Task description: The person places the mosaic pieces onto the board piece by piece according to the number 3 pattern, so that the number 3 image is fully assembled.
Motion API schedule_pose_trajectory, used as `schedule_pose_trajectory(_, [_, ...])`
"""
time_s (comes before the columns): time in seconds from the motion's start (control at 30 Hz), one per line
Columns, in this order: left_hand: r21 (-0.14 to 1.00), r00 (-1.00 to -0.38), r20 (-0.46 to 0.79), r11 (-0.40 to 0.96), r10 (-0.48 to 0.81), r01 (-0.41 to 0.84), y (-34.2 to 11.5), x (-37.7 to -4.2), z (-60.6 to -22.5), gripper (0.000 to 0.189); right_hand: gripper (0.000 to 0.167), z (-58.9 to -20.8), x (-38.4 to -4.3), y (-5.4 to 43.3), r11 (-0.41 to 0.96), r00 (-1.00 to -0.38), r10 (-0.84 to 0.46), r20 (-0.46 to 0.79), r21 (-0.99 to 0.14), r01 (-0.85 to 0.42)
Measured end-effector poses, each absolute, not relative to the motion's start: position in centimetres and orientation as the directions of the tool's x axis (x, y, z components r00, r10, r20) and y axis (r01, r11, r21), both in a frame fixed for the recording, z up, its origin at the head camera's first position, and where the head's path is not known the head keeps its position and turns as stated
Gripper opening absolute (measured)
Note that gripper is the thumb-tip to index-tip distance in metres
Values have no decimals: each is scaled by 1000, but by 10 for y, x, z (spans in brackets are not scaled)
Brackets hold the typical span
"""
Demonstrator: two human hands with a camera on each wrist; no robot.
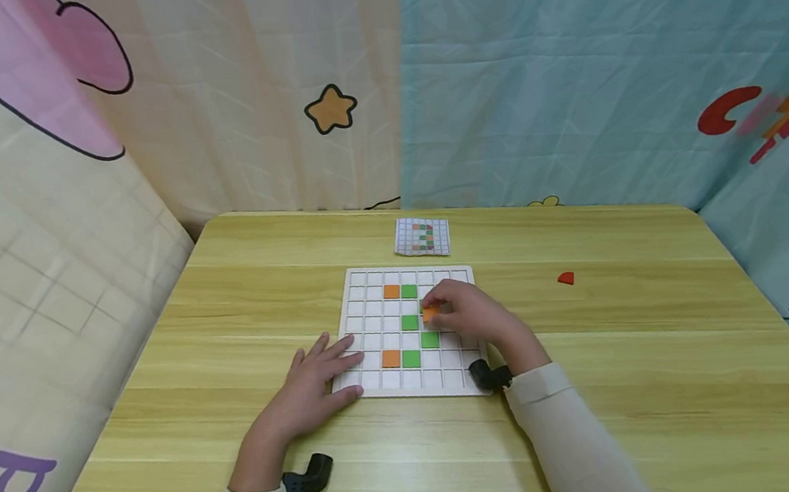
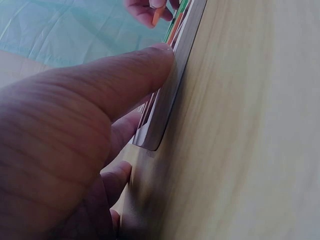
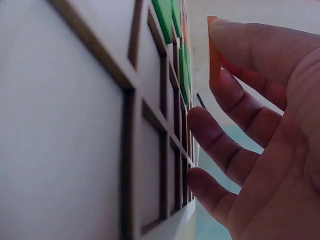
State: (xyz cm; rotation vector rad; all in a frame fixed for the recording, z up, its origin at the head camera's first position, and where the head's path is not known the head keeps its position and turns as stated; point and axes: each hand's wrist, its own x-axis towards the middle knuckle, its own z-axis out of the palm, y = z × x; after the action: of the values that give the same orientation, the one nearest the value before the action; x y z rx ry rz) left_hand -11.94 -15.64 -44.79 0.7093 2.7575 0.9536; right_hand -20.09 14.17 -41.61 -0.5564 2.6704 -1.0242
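Note:
A white grid board (image 1: 373, 341) lies on the table, with orange squares (image 1: 391, 358) and several green squares (image 1: 409, 323) set in its cells. My right hand (image 1: 469, 313) pinches an orange square tile (image 3: 214, 60) between thumb and fingers over the board's right half. In the right wrist view that tile stands edge-on, apart from the grid, while the lower fingertips come close to the board. The left hand (image 1: 314, 385) rests with spread fingers on the board's left edge. Its thumb (image 2: 135, 67) lies at the board's rim in the left wrist view.
Behind the board lies a small printed card (image 1: 422, 236) showing a coloured grid pattern. A red quarter-round piece (image 1: 566, 278) lies on the wooden table (image 1: 656, 386) to the right. Curtains (image 1: 537, 75) hang close behind the table.

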Motion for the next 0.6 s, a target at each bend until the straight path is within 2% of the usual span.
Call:
schedule_pose_trajectory(0.3, [617,-880,19,687,474,383,-156,-119,-449,52,15,-423,-200,137,717,-893,-447,-47,-616,-327])
schedule_pose_trajectory(0.6, [621,-881,20,684,473,381,-156,-119,-448,51,16,-427,-202,136,732,-887,-462,-24,-575,-365])
